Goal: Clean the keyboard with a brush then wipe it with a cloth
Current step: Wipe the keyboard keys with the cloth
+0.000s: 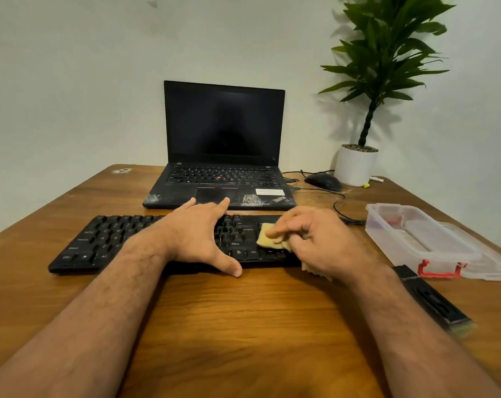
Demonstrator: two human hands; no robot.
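Two hands worked together: your left hand (199,234) lay spread flat on the black keyboard (100,242) to keep it from sliding on the smooth wooden desk (243,326), while your right hand (315,242) pinched the soft yellow cloth (268,239) and pressed it on the hard keys. To the right of that hand the flat black brush (433,303) rested, probably no longer needed, beside a clear plastic box (416,239).

Bare table (229,326) in front of my keyboard (100,242) is wide open; laptop (223,168) blocks behind, tub (416,239) and brush (433,300) crowd my right.
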